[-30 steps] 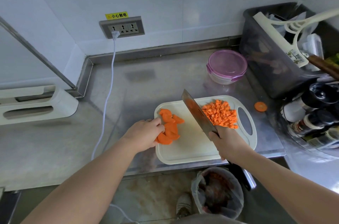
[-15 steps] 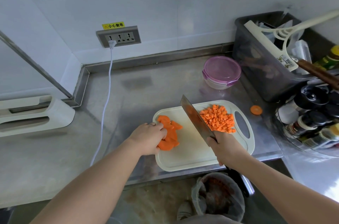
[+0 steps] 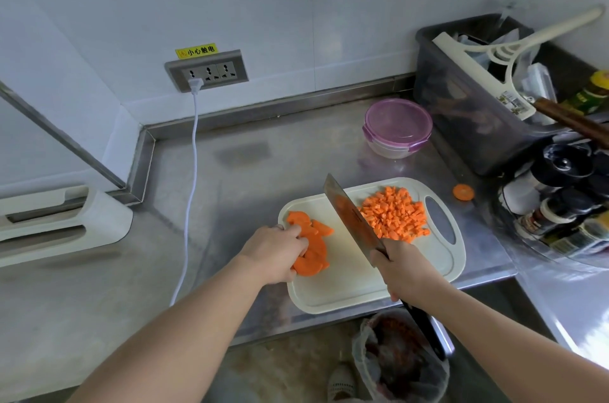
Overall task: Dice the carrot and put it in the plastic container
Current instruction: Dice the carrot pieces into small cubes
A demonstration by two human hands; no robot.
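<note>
Wall socket (image 3: 207,71) above bench (image 3: 263,152) back edge, yellow label (image 3: 196,50) over it; white cable (image 3: 189,178) plugged in, trailing down across bench. Grey bin (image 3: 461,132) at back right corner, squeegee (image 3: 484,76) inside. Bag-lined waste bucket (image 3: 398,359) below front edge.

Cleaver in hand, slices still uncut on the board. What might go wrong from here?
1. The left hand grips the carrot slices near the cleaver in the right hand; its fingers could get nicked.
2. The cutting board sits at the front edge of the counter above a bin; chopping might shift it and spill the diced carrot.
</note>
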